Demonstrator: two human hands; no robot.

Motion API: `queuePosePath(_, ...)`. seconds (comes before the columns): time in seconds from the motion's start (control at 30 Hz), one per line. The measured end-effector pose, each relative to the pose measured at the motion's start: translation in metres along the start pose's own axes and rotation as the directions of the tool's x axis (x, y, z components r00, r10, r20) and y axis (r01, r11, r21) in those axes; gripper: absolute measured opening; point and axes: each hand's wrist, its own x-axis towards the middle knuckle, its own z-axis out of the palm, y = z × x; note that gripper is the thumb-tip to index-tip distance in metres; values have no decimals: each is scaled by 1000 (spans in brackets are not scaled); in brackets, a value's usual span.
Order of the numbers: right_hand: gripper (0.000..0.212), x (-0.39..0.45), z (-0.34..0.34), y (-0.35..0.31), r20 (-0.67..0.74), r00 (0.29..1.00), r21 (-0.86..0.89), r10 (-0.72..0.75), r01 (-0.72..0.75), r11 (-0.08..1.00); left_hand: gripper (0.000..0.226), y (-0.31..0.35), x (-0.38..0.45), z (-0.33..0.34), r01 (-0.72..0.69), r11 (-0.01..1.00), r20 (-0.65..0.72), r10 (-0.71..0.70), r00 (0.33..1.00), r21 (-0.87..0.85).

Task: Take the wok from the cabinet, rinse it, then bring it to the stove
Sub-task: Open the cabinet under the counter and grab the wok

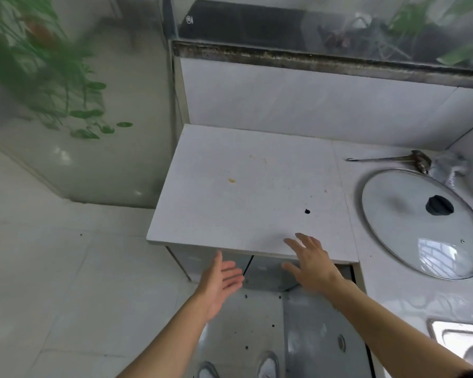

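No wok shows in this view. Below the white tiled counter (246, 186) is a grey cabinet (262, 271) whose right door (322, 339) swings out toward me. My left hand (220, 282) hovers in front of the cabinet's left part, fingers straight, palm facing right, holding nothing. My right hand (309, 263) is spread flat over the counter's front edge above the cabinet opening, fingers straight and empty. The cabinet's inside is hidden by the counter and my arms.
A glass lid (421, 227) with a black knob lies on the counter at right, a metal ladle (388, 159) behind it. A steel sink's corner (459, 336) shows at lower right. A green plant (47, 75) hangs at upper left. White floor tiles lie left.
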Motion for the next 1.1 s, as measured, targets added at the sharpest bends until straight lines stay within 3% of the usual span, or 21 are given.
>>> queuePosePath(0.17, 66, 18, 15, 1, 30, 999, -5, -17, 17, 1000, 80, 1, 37, 4, 109, 864, 16, -116, 993, -492)
queuePosePath(0.4, 76, 24, 28, 4, 68, 997, -101, -32, 39, 994, 88, -1, 53, 24, 36, 613, 1, -58, 998, -789)
queuePosePath(0.57, 82, 24, 22, 4, 90, 995, -118, -40, 51, 992, 81, -9, 58, 29, 13, 593, -19, -48, 999, -805)
queuePosePath(1.1, 79, 20, 25, 8, 73, 996, -77, -53, 59, 995, 70, -32, 49, 4, 21, 758, -31, -54, 998, -652)
